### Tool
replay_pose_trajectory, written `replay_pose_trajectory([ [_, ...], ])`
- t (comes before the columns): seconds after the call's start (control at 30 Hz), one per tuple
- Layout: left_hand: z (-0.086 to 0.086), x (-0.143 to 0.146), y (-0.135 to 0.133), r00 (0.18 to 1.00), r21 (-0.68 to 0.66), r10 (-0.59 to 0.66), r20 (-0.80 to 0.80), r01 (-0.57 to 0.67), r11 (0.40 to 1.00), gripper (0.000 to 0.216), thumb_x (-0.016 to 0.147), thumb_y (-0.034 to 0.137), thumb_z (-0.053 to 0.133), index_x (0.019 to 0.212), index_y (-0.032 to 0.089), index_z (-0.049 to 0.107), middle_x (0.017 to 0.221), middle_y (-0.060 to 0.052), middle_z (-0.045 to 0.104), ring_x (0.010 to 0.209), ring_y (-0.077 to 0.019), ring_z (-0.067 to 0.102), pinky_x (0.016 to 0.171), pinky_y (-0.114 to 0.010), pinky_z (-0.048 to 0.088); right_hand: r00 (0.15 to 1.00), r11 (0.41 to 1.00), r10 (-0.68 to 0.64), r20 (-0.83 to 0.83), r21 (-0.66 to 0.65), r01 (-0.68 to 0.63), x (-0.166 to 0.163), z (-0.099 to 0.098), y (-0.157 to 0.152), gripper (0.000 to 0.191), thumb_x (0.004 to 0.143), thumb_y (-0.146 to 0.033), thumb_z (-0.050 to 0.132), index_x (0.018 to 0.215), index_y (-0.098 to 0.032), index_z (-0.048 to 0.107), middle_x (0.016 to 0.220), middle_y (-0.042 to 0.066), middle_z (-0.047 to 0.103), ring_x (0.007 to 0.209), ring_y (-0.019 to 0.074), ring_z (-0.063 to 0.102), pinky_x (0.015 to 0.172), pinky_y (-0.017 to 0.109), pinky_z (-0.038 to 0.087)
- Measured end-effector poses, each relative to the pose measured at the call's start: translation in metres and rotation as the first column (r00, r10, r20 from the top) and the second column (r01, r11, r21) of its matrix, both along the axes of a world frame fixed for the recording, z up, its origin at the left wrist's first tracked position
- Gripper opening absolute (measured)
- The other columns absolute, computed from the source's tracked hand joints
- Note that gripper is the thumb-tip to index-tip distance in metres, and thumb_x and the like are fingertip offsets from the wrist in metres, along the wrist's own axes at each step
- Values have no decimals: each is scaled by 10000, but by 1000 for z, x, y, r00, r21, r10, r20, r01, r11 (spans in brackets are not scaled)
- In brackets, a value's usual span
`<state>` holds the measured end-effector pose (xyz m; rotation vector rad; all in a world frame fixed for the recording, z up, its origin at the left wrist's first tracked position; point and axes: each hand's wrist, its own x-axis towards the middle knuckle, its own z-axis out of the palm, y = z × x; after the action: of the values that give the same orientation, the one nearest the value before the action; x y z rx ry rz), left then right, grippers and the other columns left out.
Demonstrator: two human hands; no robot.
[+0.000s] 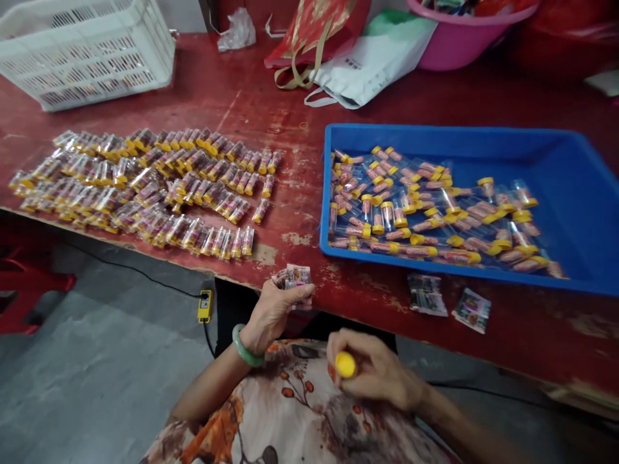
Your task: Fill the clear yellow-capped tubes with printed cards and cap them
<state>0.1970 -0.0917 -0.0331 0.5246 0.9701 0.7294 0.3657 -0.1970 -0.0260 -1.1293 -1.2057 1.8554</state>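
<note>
My left hand (275,309), with a green bangle on its wrist, pinches a small stack of printed sleeves (296,277) at the table's front edge. Close to my body, my right hand (374,370) is wrapped around a capped tube whose round yellow cap (345,365) faces the camera; the rest of it is hidden by the fingers. In the blue tray (546,151) lie many clear tubes with yellow caps and pinkish contents (387,216). To the left, rows of tubes with printed sleeves (193,235) cover the table. Two piles of flat sleeves (428,295) rest in front of the tray.
A white plastic crate (91,58) stands at the back left. Along the back are a red bag (319,32), a white bag (372,61) and a pink basin (449,38). A yellow power socket (205,306) with a black cable hangs below the red table (300,219).
</note>
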Motion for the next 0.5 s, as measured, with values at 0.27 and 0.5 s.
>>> replay_pose_trajectory([
  [0.27,6,6,-13,994,2,-109,-33,109,994,397,533,270,874,861,109,720,713,-23,666,525,-76,531,480,-198,410,763,763,-645,50,-20,646,-19,5,61,356,599,-267,788,878,-188,582,730,-28,589,473,48,396,399,189,293],
  [0.5,7,3,-8,973,59,-228,27,226,972,395,720,328,761,1050,114,722,964,-122,724,723,-178,653,655,-282,522,850,860,-503,159,-7,510,-8,15,81,294,515,-190,728,789,-163,624,662,-27,599,543,86,474,493,214,368],
])
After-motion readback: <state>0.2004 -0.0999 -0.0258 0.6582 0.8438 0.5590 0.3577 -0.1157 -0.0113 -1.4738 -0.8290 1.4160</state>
